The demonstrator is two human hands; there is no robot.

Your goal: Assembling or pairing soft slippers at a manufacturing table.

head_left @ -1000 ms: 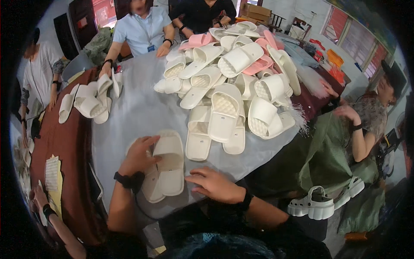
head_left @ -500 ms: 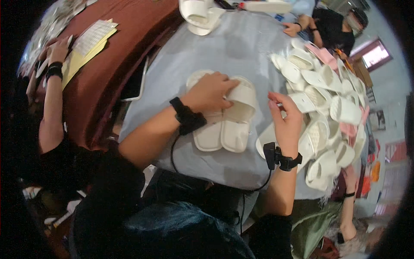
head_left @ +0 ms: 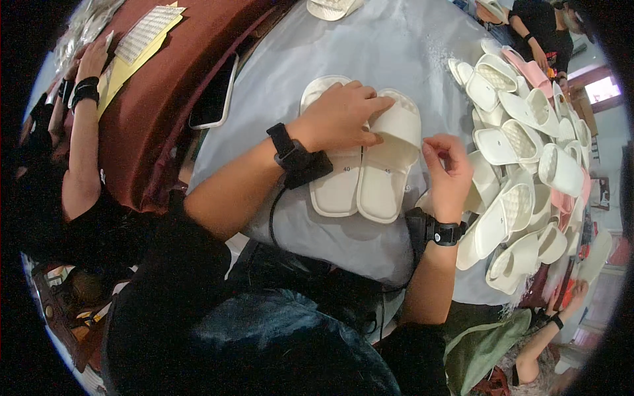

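Note:
Side by side in front of me lie two white slippers, a left slipper (head_left: 332, 190) and a right slipper (head_left: 382, 188), heels toward me, with small dark print on their insoles. My left hand (head_left: 340, 119) covers the left slipper's strap. Its thumb and forefinger close on the inner edge of the right slipper's strap. Just right of that pair, my right hand (head_left: 450, 173) hangs with curled fingers, thumb near the forefinger. Whether it holds anything small cannot be made out. Both wrists wear black bands with a small device.
A pile of white slippers (head_left: 508, 142), some pink, covers the right side of the grey sheet (head_left: 277, 72). At left lie a phone (head_left: 214, 99) and yellow papers (head_left: 135, 72) on a brown-red cloth. Other people's arms reach in at left and right.
The pair of slippers sits slightly farther right and larger in view, insole print now showing. My right hand's fingers have curled in more. At lower right, another person's hand now raises a white slipper.

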